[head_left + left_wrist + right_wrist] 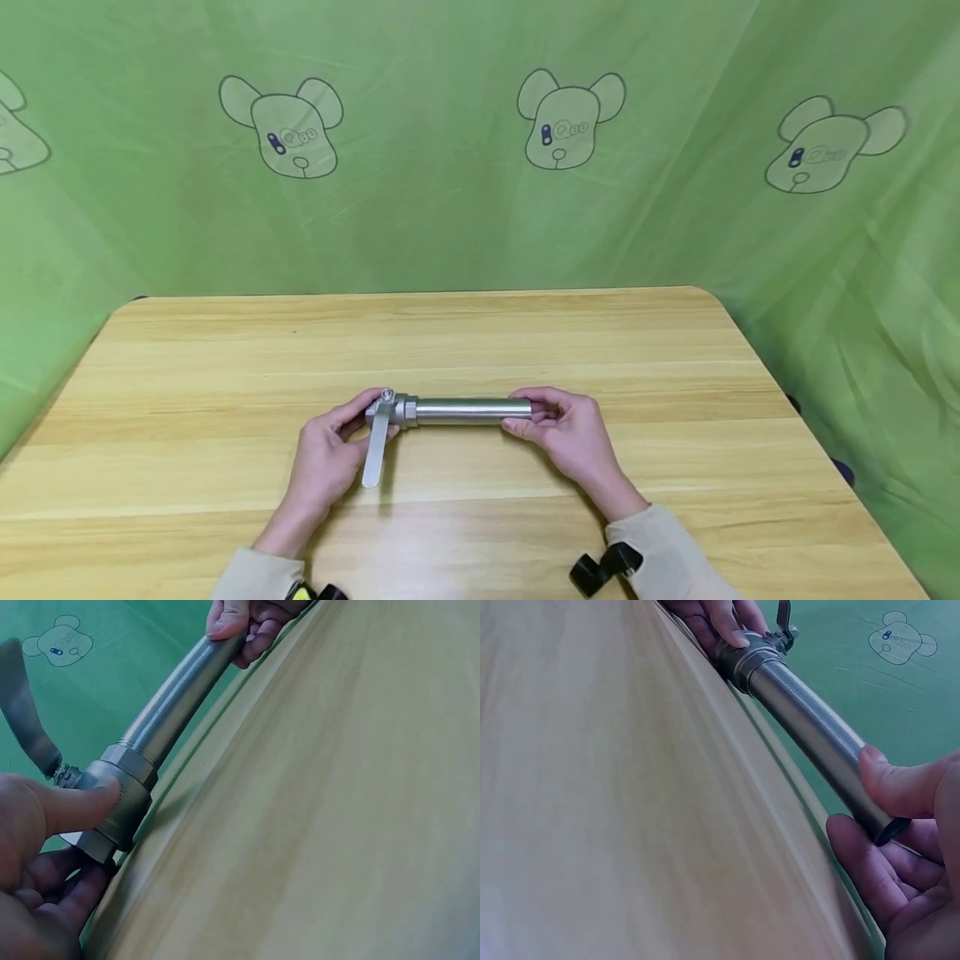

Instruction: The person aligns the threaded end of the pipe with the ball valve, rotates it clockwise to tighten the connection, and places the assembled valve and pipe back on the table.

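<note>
A metal ball valve (406, 410) with a long flat lever handle (377, 446) is joined to a straight silver pipe (472, 409). My left hand (327, 454) grips the valve body, its thumb across the near side in the left wrist view and its fingers behind and beneath. At the pipe's other end, my right hand (573, 433) pinches the tube between thumb and fingers. The pipe's open end (892, 829) shows in the right wrist view. Valve and pipe lie level from left to right, close over the table, with the lever pointing toward the body.
The wood-grain table (480, 342) has rounded far corners. Behind it and to the right hangs a green curtain (435, 208) printed with bear heads. Black wrist devices (606, 568) sit at both sleeves.
</note>
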Action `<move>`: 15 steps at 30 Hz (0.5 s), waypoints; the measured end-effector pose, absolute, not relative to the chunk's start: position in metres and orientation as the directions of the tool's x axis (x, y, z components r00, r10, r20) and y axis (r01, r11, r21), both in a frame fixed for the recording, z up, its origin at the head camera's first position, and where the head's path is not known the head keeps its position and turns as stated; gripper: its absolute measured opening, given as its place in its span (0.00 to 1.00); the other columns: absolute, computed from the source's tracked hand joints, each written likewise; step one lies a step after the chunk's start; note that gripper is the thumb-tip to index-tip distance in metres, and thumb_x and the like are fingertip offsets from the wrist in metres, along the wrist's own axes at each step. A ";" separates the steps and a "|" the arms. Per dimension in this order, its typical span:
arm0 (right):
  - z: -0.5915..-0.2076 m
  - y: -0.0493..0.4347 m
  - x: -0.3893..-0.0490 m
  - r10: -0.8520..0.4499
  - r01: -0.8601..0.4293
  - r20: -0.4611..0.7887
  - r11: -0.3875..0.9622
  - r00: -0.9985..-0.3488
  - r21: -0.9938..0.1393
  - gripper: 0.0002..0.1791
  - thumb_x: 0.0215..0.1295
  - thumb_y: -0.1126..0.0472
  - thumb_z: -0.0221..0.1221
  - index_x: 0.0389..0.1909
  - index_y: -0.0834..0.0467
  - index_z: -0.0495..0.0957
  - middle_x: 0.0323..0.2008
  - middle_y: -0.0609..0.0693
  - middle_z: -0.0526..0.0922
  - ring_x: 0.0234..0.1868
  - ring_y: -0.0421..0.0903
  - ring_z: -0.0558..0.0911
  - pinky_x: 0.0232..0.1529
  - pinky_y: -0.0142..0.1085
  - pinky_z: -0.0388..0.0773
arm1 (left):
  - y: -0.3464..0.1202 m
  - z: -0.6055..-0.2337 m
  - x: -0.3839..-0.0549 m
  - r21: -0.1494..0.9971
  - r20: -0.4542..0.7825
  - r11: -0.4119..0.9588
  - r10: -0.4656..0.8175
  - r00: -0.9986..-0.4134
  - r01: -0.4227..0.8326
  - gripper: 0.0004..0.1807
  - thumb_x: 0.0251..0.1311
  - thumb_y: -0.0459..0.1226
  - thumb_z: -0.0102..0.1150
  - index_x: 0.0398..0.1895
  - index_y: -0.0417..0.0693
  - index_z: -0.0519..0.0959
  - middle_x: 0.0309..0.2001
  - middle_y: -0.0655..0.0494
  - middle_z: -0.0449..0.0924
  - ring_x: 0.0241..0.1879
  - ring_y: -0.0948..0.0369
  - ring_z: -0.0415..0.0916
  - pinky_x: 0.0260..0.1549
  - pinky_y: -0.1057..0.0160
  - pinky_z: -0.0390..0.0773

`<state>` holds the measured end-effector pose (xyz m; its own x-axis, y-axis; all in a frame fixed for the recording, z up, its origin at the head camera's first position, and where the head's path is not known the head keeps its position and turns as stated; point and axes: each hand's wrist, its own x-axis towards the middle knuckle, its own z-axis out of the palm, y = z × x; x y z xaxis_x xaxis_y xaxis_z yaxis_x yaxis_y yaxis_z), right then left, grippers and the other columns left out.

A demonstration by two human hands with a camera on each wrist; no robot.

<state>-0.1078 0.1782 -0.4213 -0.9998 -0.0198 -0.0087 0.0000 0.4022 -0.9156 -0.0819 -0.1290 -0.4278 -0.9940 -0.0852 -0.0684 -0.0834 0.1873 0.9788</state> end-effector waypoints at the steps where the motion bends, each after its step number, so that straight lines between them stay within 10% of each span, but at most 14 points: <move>1: -0.422 0.179 -0.108 -0.020 0.003 -0.012 0.396 -1.000 -0.918 0.20 0.55 0.62 0.82 0.49 0.60 0.91 0.37 0.56 0.91 0.33 0.40 0.85 0.36 0.27 0.84 | -0.129 -0.428 -0.081 0.977 -0.067 0.196 -0.087 -0.994 -0.083 0.30 0.60 0.28 0.77 0.67 0.49 0.84 0.68 0.45 0.83 0.68 0.47 0.82 0.64 0.64 0.82; 15: -0.432 0.183 -0.115 -0.076 -0.198 0.196 0.647 -0.978 -0.736 0.22 0.59 0.53 0.80 0.55 0.49 0.91 0.49 0.45 0.91 0.56 0.46 0.79 0.58 0.45 0.76 | -0.128 -0.431 -0.082 0.967 -0.077 0.237 -0.065 -0.995 -0.090 0.36 0.64 0.27 0.73 0.75 0.53 0.76 0.75 0.45 0.76 0.71 0.47 0.80 0.68 0.63 0.78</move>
